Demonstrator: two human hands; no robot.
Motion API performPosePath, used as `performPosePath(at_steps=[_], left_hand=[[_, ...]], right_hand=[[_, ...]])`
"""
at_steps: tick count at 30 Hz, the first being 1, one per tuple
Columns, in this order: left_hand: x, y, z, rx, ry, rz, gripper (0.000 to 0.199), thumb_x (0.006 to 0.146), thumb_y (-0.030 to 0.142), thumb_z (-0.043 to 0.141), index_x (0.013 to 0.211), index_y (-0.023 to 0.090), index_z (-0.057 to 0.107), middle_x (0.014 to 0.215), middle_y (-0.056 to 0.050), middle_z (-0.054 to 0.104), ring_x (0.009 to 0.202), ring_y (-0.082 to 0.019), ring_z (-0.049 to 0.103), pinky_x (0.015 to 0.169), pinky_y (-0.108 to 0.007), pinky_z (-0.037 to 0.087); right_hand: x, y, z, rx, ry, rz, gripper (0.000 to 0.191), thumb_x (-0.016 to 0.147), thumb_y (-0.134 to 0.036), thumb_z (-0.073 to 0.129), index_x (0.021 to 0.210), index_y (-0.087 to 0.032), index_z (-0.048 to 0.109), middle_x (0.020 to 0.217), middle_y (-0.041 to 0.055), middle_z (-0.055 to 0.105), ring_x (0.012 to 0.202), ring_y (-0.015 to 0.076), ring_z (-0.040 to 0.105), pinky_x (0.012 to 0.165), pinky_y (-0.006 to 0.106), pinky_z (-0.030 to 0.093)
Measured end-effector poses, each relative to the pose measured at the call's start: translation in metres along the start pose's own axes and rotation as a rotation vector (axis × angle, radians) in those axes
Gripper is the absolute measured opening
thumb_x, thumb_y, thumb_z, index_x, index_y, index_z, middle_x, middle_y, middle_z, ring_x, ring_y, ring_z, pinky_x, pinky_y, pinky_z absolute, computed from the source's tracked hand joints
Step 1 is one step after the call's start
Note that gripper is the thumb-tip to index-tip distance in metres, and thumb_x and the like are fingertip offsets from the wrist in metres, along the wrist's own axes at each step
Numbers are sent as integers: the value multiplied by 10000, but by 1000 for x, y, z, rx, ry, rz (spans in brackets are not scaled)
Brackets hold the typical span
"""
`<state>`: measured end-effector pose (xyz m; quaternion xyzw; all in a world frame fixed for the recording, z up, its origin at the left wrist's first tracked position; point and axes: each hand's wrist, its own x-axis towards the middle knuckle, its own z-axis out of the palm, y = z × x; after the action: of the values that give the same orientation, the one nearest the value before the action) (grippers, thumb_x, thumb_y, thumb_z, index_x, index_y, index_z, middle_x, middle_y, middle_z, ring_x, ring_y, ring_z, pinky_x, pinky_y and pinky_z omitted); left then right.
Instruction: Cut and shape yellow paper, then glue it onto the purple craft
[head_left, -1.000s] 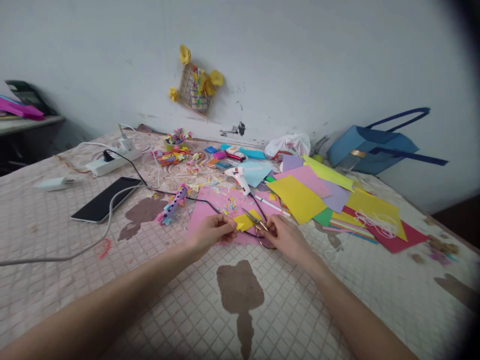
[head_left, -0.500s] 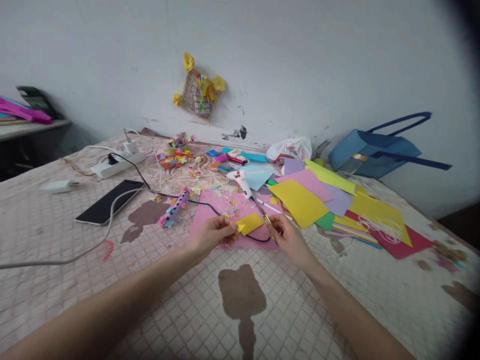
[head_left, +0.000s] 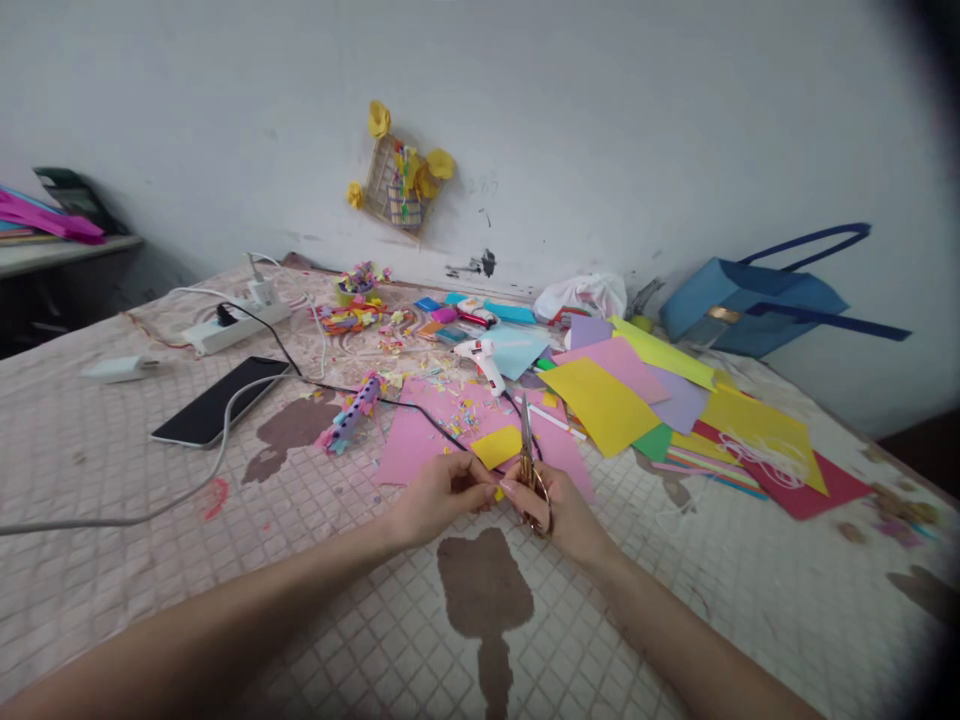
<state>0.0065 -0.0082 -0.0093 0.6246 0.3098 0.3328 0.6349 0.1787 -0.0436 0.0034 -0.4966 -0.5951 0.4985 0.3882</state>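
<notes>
A pale wall (head_left: 600, 120) is rising behind the desk (head_left: 360, 620), whose grid-patterned top is showing brown worn patches. At the far right a blue bag (head_left: 757, 305) is lying near the wall, its dark handles sticking out. A pink sheet (head_left: 409, 430) is spreading across the middle of the desk, carrying many tiny coloured clippings, and to its right loose coloured sheets (head_left: 600, 402) are overlapping in a pile. Over on the left a dark flat device (head_left: 217, 400) is lying in front of a white power strip (head_left: 232, 335).

The left hand (head_left: 442, 497) and the right hand (head_left: 566, 515) are meeting at the near edge of the pink sheet, their fingertips almost touching. A white glue gun (head_left: 484, 365) is resting beyond them, and scissors (head_left: 527, 460) are sitting in the right hand, its fingers closing around the handles while the blades are pointing away from the person. A spotted tube (head_left: 351, 418) is lying left of the pink sheet. A yellow paper piece (head_left: 496, 447) is lying on that sheet, just beyond the fingertips. Smallest of all, a yellow scrap (head_left: 499, 493) is showing between the two hands, the left fingers pinching narrowly on it.
</notes>
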Motion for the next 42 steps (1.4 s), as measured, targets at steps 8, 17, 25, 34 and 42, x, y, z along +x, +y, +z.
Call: performPosePath(at_steps=[8,17,25,34,42], left_hand=[[2,-2,-1,3,2,4,243,738,349,629,740,113,570,637,-23,582,585,-106,530,552,-223,400],[2,4,-3,4,-3,-41,227,710,326,648,742,112,579,642,-27,592,578,-106,539,551,-225,410],[1,6,-2,2,-12,-56,237,712,337,639,696,112,567,612,-25,588,566,-106,537,543,-230,413],[4,14,-11,-164,89,-94,276,698,369,674,713,110,579,628,-14,605,564,-89,544,565,-223,426],[6,18,-15,-456,217,-113,237,682,293,714,743,107,581,691,-35,641,636,-98,588,649,-230,453]], right_hand=[[0,-1,-1,-64,-3,-32,255,826,-399,525,733,-164,492,550,-64,371,498,81,331,474,216,280],[0,0,0,-99,3,-38,233,836,-381,512,754,-164,499,555,-64,373,492,80,333,470,215,286],[0,-1,2,-89,2,-41,240,819,-387,531,731,-167,495,570,-59,389,504,83,345,481,219,291],[-1,2,2,35,42,29,323,827,-491,491,736,-188,428,536,-70,385,441,72,341,421,206,267],[-14,-8,14,-9,-68,-26,354,867,-537,378,765,-198,387,621,-46,402,537,91,368,488,219,301]])
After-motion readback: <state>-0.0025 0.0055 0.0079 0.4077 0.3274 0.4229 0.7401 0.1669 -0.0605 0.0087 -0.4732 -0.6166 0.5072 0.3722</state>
